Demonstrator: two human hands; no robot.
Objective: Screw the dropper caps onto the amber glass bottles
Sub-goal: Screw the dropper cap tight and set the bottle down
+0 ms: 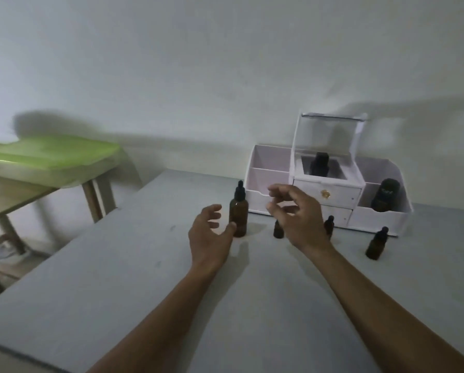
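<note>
Over the grey table [144,278], left hand [208,238] open beside tall bottle [238,211], right hand [298,214] raised, grip empty

Grey table [117,265], four capped amber bottles [238,215], white organizer [378,219] at back

We see amber glass bottles [238,214] with matt black caps, a glossy white plastic organizer [330,189], a matt grey tabletop [144,265].
</note>
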